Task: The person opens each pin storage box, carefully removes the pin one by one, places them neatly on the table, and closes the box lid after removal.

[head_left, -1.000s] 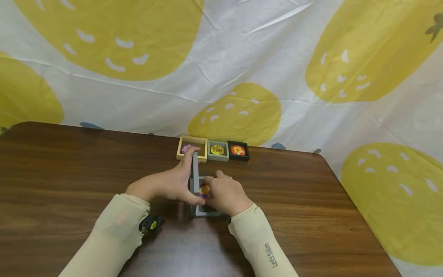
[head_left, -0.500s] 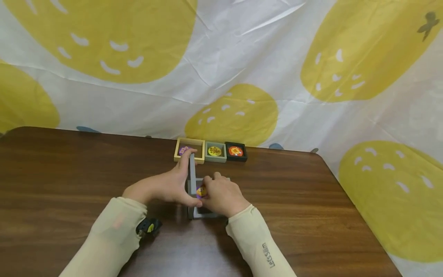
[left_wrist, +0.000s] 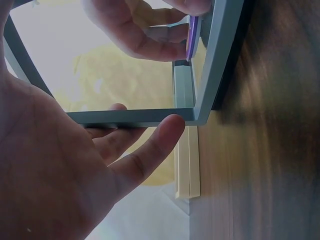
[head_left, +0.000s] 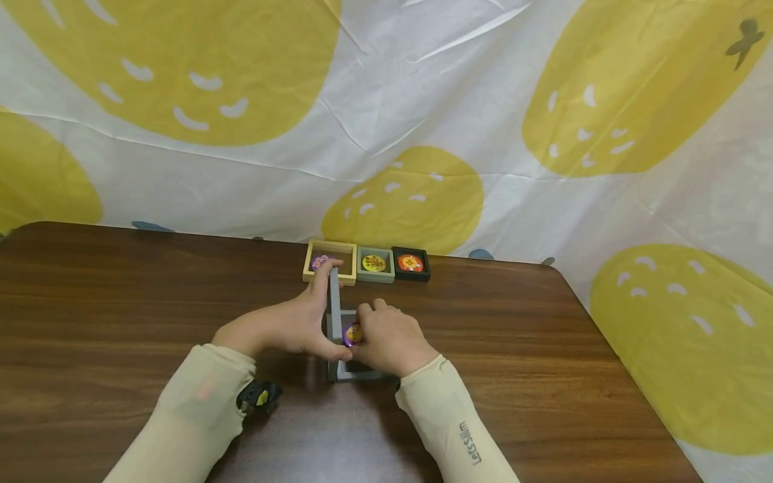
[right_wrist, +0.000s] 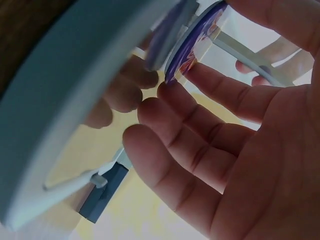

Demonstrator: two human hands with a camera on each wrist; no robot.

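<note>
A grey hinged display frame stands opened on the table, its one half upright [head_left: 335,302] and its other half [head_left: 365,376] lying flat. My left hand [head_left: 292,322] holds the upright half, thumb at the near end and fingers at the far end. Between the thumb and fingertips of my right hand [head_left: 392,339] is a round purple-and-yellow badge [head_left: 352,333], held by its edge over the flat half. In the right wrist view the badge [right_wrist: 192,47] leans on edge close to the clear pane, which mirrors the fingers. The right hand covers part of the flat half.
Along the table's back edge stand a cream frame [head_left: 307,263] with a purple badge, a grey-green frame [head_left: 376,278] with a yellow one and a black frame [head_left: 414,276] with a red one. Behind hangs a white cloth [head_left: 253,181] with yellow fruit prints.
The badge in my right fingers has tilted slightly, showing more of its purple rim. Both hands keep their places; the head view has shifted a little.
</note>
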